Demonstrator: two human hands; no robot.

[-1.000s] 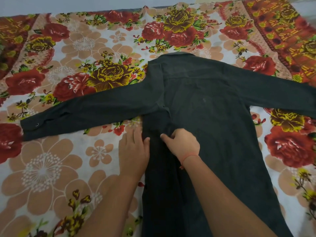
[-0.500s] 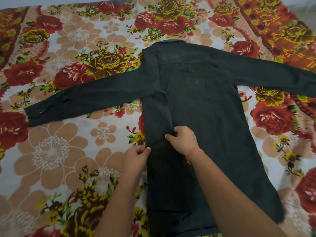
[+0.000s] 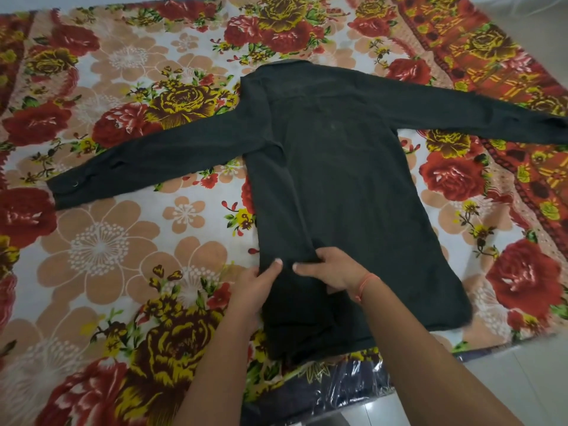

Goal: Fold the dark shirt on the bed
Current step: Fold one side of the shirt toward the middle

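The floral bedspread [image 3: 101, 250] carries the dark shirt [image 3: 344, 186] flat, both sleeves spread wide. Left hand [image 3: 252, 287] and right hand [image 3: 329, 269] each pinch the shirt's folded left side panel near the hem, thumbs nearly touching.

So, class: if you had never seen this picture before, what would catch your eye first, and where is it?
First, the dark shirt spread back-up across the middle, both sleeves stretched outward. It stands out against the bright floral bedsheet covering the whole bed. Near the bottom, the left hand and right hand meet at a folded-in edge of the shirt, the right wrist wearing an orange thread.
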